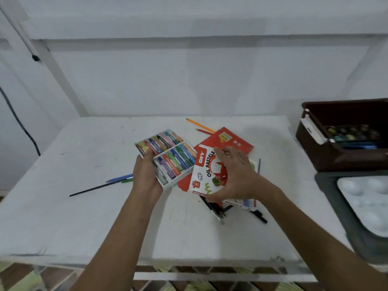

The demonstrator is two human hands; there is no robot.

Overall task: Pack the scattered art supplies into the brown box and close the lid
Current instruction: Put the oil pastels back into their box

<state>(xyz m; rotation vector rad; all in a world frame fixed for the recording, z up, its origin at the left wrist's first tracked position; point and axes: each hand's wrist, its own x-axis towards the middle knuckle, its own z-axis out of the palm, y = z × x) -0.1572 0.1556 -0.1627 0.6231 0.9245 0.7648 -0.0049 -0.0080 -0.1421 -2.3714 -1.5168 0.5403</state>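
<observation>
My left hand (144, 175) holds a white tray of oil pastels (168, 156), many colours in two rows, above the white table (84, 217). My right hand (235, 175) grips the red and white oil pastels sleeve (203, 171) right beside the tray. A red booklet (231, 139) lies behind the sleeve. The brown box (336, 158) stands open at the far right, with paint pots and a blue item inside. Black pens (216, 208) lie under my right hand.
Orange and red pencils (199, 123) lie at the table's back. A blue pencil, a green one and a thin black stick (100, 185) lie at the left. A white paint palette (369, 204) rests on a dark grey lid (333, 206) at the right edge.
</observation>
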